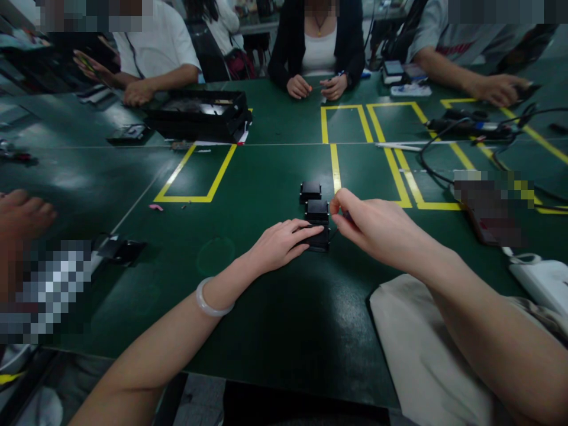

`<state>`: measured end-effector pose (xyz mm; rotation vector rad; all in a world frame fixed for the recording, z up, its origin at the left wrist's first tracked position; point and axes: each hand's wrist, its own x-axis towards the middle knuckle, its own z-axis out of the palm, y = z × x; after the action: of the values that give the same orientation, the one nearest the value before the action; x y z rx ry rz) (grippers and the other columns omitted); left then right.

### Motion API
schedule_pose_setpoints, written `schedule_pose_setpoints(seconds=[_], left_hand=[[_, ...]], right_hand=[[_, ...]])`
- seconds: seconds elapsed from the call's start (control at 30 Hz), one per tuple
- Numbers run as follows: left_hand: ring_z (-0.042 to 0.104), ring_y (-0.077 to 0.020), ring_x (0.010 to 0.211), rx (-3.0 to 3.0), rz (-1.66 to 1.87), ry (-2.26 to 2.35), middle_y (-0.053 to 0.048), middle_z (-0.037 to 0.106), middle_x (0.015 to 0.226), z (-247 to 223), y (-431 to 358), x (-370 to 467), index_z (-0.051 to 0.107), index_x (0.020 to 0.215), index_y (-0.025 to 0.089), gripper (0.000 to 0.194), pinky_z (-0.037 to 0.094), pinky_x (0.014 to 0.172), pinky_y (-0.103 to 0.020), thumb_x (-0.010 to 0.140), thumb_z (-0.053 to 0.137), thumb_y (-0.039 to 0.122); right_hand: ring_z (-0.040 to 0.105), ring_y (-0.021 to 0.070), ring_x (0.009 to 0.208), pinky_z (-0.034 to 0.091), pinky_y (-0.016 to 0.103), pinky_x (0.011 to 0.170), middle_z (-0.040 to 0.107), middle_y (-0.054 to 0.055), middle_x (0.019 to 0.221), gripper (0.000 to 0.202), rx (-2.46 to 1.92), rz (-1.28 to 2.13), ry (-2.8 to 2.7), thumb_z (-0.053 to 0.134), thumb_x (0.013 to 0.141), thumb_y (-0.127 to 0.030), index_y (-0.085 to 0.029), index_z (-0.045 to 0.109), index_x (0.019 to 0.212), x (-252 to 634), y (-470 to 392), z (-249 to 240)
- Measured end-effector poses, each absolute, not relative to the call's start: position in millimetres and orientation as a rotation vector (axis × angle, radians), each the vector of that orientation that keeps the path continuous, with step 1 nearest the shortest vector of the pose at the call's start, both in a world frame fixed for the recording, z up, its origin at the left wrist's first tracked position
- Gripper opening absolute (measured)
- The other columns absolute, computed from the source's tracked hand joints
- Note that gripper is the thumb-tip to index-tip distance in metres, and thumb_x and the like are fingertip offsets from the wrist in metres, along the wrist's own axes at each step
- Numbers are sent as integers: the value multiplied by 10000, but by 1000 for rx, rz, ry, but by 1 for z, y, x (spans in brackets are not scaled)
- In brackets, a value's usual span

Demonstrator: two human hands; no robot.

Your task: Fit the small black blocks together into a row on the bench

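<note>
My left hand (284, 242) lies over a small flat black box (318, 241) on the green table, its fingers extended across the top and the thumb along the near edge, holding it in place. At the box's right side, my right hand (361, 222) is closed in a pinch on a thin dark-shafted tool (334, 233). Most of that tool is hidden by the fingers, so its exact kind does not show. Just beyond the held box sit two similar parts, a nearer black box (316, 209) and a farther black box (310, 190), in a row.
Yellow tape outlines (195, 200) mark the table. A black bin (199, 115) stands far left, and cables run near a dark handheld tool (470, 127) at right. Beige cloth (426, 349) overlaps the near edge. Co-workers sit across; another person's hand (26, 213) is at left.
</note>
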<state>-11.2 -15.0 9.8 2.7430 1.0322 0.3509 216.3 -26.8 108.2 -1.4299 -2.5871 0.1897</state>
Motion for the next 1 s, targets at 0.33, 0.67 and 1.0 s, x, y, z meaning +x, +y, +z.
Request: schedule_pose_setpoints(seconds=[0.33, 0.67, 1.0], left_hand=[[538, -223, 1139, 2752, 366, 1023, -89, 508, 1321, 7, -14, -11, 376, 1429, 299, 465, 473, 933, -385, 970, 441, 281], [538, -227, 1135, 2749, 348, 1034, -91, 506, 1319, 8, -15, -12, 383, 1425, 297, 462, 474, 927, -383, 968, 445, 285], [534, -226, 1138, 2742, 325, 1047, -84, 503, 1325, 9, -15, -12, 369, 1435, 307, 470, 472, 925, -378, 971, 441, 285]], right_hand=[[542, 149, 572, 242, 255, 512, 616, 6, 700, 210, -1439, 181, -2593, 352, 951, -311, -196, 498, 1048, 216, -26, 107], [530, 149, 549, 223, 256, 507, 586, -1, 650, 221, -1447, 121, -2608, 355, 953, -352, -201, 513, 985, 217, -27, 108], [539, 157, 556, 226, 259, 515, 615, 12, 667, 245, -1509, 63, -2615, 337, 957, -347, -202, 528, 1006, 218, -25, 110]])
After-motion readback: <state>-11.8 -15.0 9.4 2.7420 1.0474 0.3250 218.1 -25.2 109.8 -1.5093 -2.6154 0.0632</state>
